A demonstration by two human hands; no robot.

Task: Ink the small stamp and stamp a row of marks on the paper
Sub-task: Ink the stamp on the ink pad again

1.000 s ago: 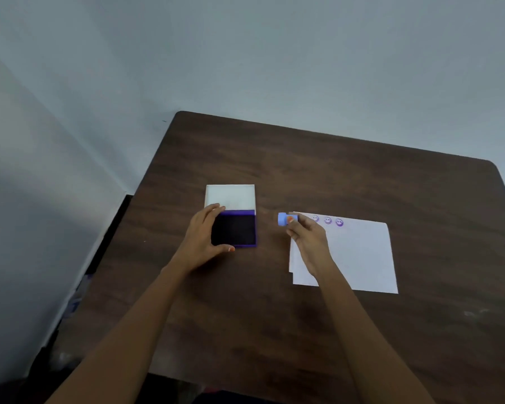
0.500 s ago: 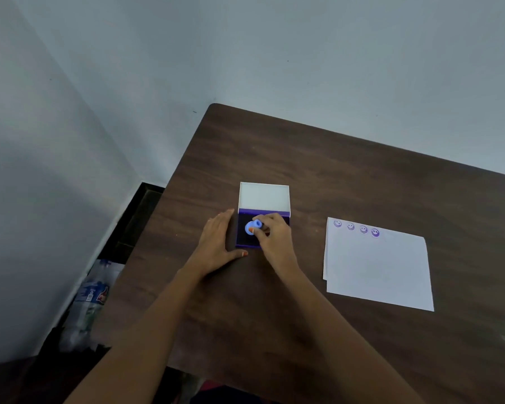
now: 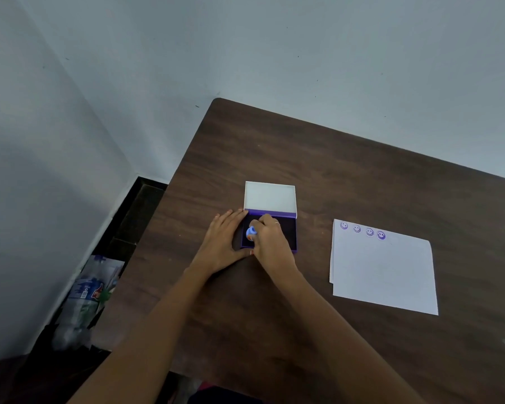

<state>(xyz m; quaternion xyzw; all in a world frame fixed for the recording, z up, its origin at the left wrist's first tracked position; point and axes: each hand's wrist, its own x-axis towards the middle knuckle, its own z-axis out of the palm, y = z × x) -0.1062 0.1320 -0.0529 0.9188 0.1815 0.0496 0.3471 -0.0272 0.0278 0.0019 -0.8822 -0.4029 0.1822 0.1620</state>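
Two bare arms reach out over a dark brown counter (image 3: 362, 182) with a wood-grain look and a rounded far corner. The right hand (image 3: 271, 243) has its grip pinched tight around the stamp (image 3: 250, 232), a small round thing that is light blue with a bit of orange. The stamp sits down on the ink pad (image 3: 287, 231), over its left part. The pad is a flat dark square in a purple tray, and it looks almost black. Its white lid (image 3: 270, 197) is open and stands up at the far side, plain and smooth. The left hand (image 3: 222, 243) lies flat with its fingers spread a little, touching the left side of the pad and gripping nothing. Well off to the right lies the paper (image 3: 382, 275), white and flat, and it looks like more than one sheet, since a second edge peeks out on the left. Along its far edge is a row of four purple smiley marks (image 3: 362, 230). The one on the right is the darkest. Down on the floor to the left, beside the counter, lie crumpled clear plastic bottles (image 3: 85, 298). Past the counter are plain pale walls (image 3: 274, 48) that meet in a corner.
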